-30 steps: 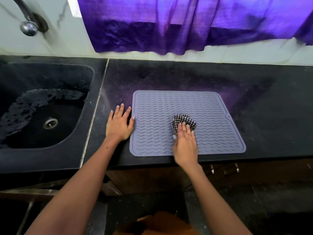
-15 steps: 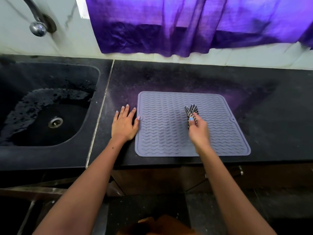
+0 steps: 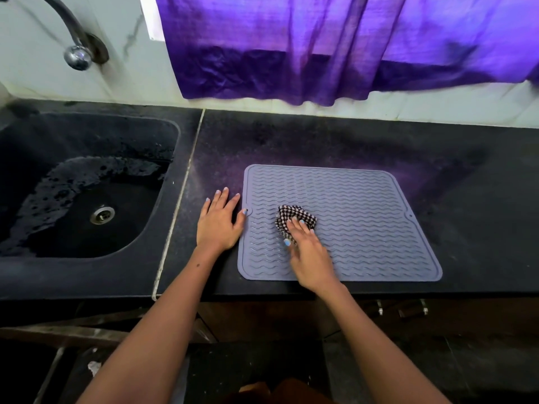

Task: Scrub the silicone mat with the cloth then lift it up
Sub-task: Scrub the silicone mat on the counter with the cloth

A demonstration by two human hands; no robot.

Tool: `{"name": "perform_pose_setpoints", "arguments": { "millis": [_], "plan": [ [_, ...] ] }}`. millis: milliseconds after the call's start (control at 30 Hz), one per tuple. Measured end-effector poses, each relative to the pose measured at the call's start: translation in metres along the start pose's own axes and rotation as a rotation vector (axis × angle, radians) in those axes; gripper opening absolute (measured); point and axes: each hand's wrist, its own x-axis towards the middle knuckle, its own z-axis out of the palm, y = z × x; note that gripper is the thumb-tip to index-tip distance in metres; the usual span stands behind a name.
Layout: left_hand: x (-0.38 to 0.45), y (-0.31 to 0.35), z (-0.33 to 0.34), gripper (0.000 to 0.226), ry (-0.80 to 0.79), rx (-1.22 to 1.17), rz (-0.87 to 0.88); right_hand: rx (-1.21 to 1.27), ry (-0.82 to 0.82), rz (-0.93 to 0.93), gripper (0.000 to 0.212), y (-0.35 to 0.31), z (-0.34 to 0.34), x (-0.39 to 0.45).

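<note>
Sink (image 3: 87,185) left; right hand (image 3: 309,252) presses cloth (image 3: 296,218) flat-fingered; left hand (image 3: 218,223) flat.

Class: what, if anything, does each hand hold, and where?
Right hand presses the bunched black-and-white checked cloth from on top. Left hand holds nothing.

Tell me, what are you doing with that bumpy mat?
A person is scrubbing a grey mat that lies flat on a black counter beside the sink. The right hand presses a checked cloth onto the mat. The left hand lies flat on the counter at the mat's left edge, its thumb touching that edge. The mat has not been lifted yet.
</note>
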Motion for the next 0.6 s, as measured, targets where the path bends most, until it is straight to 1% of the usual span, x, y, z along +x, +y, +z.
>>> {"name": "perform_pose_setpoints", "arguments": {
  "millis": [67, 100, 133, 167, 200, 267, 300, 400, 467, 533, 600],
  "plan": [
    [0.0, 0.0, 0.0, 0.067, 0.004, -0.002, -0.002, 0.336, -0.012, 0.159, 0.045, -0.003, -0.015, 0.008],
    [0.0, 0.0, 0.0, 0.066, 0.004, -0.003, -0.002, 0.498, 0.026, 0.245, 0.042, -0.006, -0.021, 0.013],
    [0.0, 0.001, 0.0, 0.066, 0.0, -0.001, -0.003, 0.605, 0.089, 0.31, 0.04, -0.01, -0.025, 0.017],
    [0.0, 0.002, -0.001, 0.066, -0.005, 0.003, -0.004, 0.643, 0.152, 0.356, 0.04, -0.014, -0.024, 0.02],
    [0.0, 0.003, -0.001, 0.066, -0.011, 0.011, -0.006, 0.616, 0.206, 0.362, 0.042, -0.022, -0.023, 0.018],
    [0.0, 0.004, -0.001, 0.06, -0.023, 0.035, -0.008, 0.441, 0.269, 0.265, 0.048, -0.036, -0.016, 0.011],
    [0.0, 0.005, -0.001, 0.056, -0.032, 0.048, -0.008, 0.344, 0.266, 0.185, 0.052, -0.039, -0.006, 0.007],
    [0.0, 0.006, -0.001, 0.052, -0.058, 0.078, -0.006, 0.008, 0.156, 0.005, 0.055, -0.042, 0.023, -0.005],
    [0.001, 0.007, 0.0, 0.053, -0.075, 0.105, -0.005, -0.194, 0.175, -0.102, 0.052, -0.041, 0.036, -0.01],
    [0.001, 0.008, 0.0, 0.054, -0.083, 0.12, -0.006, -0.271, 0.151, -0.133, 0.054, -0.038, 0.039, -0.011],
    [0.0, 0.007, 0.0, 0.059, -0.073, 0.12, -0.006, -0.222, 0.02, -0.158, 0.058, -0.034, 0.037, -0.007]
  ]
}}
